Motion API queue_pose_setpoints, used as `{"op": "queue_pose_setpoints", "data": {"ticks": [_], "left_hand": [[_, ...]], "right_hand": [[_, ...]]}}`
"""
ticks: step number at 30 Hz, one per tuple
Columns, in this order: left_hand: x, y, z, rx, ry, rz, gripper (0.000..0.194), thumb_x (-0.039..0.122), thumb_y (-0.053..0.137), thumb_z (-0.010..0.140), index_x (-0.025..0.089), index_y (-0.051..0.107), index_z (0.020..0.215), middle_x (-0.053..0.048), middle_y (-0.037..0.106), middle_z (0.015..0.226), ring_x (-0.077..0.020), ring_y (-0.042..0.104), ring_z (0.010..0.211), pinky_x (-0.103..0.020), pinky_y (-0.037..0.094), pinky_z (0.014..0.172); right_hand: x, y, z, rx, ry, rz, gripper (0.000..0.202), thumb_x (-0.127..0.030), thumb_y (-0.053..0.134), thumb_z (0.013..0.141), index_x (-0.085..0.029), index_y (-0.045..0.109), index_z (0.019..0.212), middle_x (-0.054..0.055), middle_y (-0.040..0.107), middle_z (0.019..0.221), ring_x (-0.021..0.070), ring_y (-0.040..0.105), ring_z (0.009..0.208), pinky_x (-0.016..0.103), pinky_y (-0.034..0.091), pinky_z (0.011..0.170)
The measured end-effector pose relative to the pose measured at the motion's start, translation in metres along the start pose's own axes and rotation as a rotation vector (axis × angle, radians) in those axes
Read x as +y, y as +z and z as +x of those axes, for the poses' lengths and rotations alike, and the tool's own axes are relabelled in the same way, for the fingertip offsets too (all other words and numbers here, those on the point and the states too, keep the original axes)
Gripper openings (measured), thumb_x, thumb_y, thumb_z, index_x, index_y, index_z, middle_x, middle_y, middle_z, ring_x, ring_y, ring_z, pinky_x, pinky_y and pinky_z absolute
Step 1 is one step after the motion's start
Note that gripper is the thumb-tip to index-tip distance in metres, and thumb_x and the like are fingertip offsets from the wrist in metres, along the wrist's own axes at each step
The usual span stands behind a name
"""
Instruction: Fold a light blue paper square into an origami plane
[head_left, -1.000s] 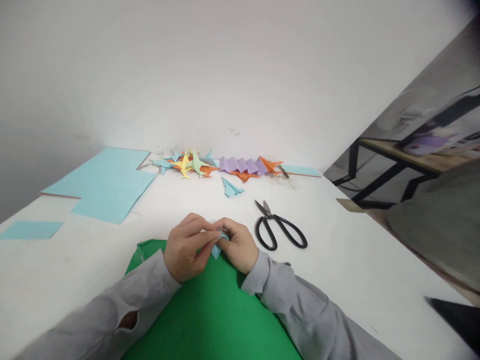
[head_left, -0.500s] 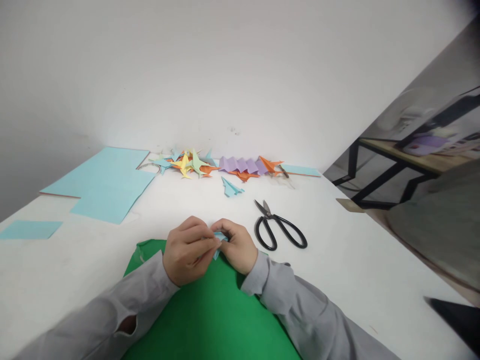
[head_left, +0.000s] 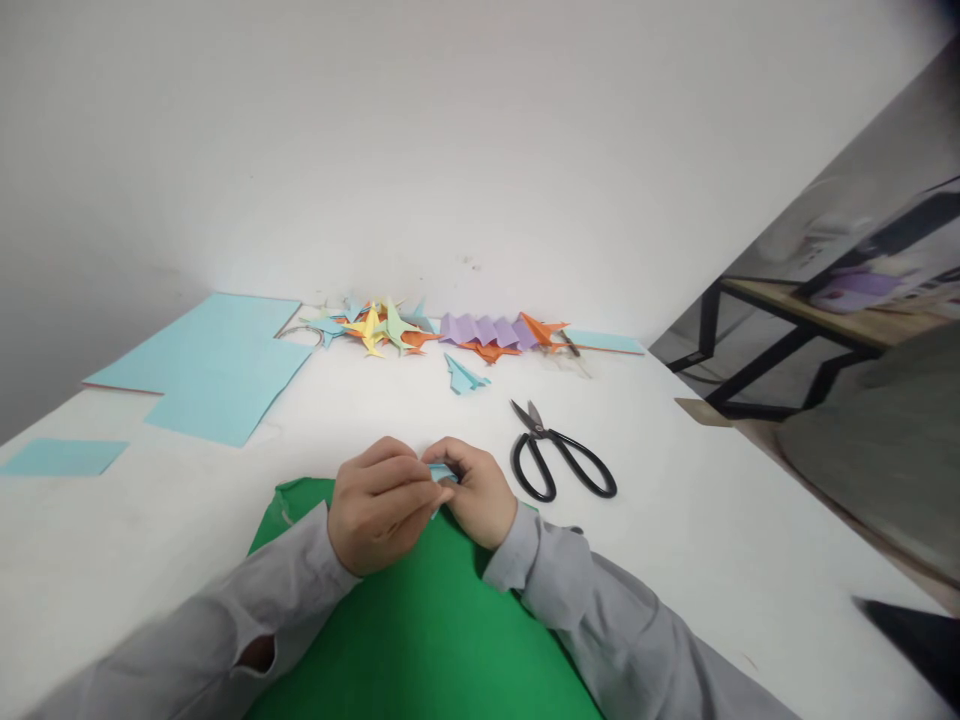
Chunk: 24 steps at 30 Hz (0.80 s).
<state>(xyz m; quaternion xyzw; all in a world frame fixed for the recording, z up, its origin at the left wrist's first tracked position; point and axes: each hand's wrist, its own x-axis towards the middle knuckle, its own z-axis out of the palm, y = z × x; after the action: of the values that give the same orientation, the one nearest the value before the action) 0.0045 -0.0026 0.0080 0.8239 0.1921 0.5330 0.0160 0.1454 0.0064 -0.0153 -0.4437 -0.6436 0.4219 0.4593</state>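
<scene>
Between my fingertips is a small folded piece of light blue paper [head_left: 444, 473], mostly covered by both hands. My left hand [head_left: 384, 505] pinches it from the left, fingers curled over it. My right hand [head_left: 478, 492] grips it from the right with thumb and bent forefinger. Both hands meet just above the green cloth [head_left: 427, 630] over my front. Right of my hands lies a pair of black-handled scissors [head_left: 561, 450], its blades slightly parted and pointing away. Beyond my hands rests a folded light blue paper plane [head_left: 465, 374].
Large light blue sheets [head_left: 217, 370] lie at the back left, with a small blue rectangle [head_left: 66, 457] nearer. Along the wall are several folded paper figures [head_left: 382, 328], a pleated purple paper [head_left: 487, 331] and a blue strip [head_left: 606, 342]. A dark pointed object [head_left: 911, 635] is at lower right.
Less of the blue paper shows below my fingers, as the left fingertips have shifted slightly over it. Both hands keep their hold in nearly the same place.
</scene>
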Motion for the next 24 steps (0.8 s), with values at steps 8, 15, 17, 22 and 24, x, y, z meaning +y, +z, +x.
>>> {"op": "queue_pose_setpoints", "data": {"ticks": [8,15,17,22,24], "left_hand": [[0.0,-0.001,-0.002,0.09,-0.3,0.042,0.016,0.009,0.064,0.063,0.017,0.052,0.069,-0.002,0.05,0.067,-0.0134,0.048,0.063,-0.027,0.043,0.051],[-0.013,0.005,-0.007,0.005,-0.347,-0.043,0.015,0.005,0.056,0.07,0.017,0.062,0.078,-0.005,0.056,0.078,-0.0129,0.053,0.07,-0.025,0.046,0.056],[-0.013,0.005,-0.006,0.014,-0.31,-0.032,0.013,0.005,0.056,0.07,0.016,0.062,0.075,-0.005,0.057,0.075,-0.0131,0.054,0.07,-0.026,0.046,0.058],[-0.01,0.003,-0.002,0.01,-0.216,-0.039,0.016,0.003,0.056,0.07,0.017,0.062,0.076,-0.006,0.059,0.076,-0.0148,0.054,0.073,-0.028,0.046,0.061],[-0.007,0.002,-0.001,0.017,-0.195,-0.048,0.019,0.002,0.056,0.069,0.017,0.062,0.078,-0.006,0.059,0.077,-0.0149,0.053,0.073,-0.028,0.046,0.06]], "right_hand": [[-0.004,0.001,0.001,0.04,0.085,0.167,0.007,-0.017,0.06,0.063,-0.018,0.056,0.069,-0.001,0.062,0.063,0.014,0.058,0.06,0.027,0.044,0.059],[-0.004,0.0,0.0,0.015,0.054,0.187,0.01,-0.021,0.062,0.064,-0.018,0.055,0.072,-0.001,0.062,0.065,0.0137,0.059,0.062,0.027,0.046,0.062],[-0.003,0.0,0.001,0.02,0.043,0.151,0.01,-0.022,0.061,0.065,-0.018,0.055,0.071,-0.002,0.06,0.062,0.0127,0.056,0.059,0.026,0.044,0.059],[0.002,-0.001,0.0,-0.002,0.016,0.017,0.005,-0.02,0.058,0.068,-0.017,0.056,0.073,-0.002,0.058,0.063,0.0127,0.054,0.06,0.026,0.043,0.058],[0.004,-0.001,0.0,-0.014,-0.001,-0.017,0.005,-0.017,0.056,0.068,-0.017,0.057,0.073,-0.001,0.059,0.064,0.0131,0.054,0.061,0.026,0.043,0.06]]}}
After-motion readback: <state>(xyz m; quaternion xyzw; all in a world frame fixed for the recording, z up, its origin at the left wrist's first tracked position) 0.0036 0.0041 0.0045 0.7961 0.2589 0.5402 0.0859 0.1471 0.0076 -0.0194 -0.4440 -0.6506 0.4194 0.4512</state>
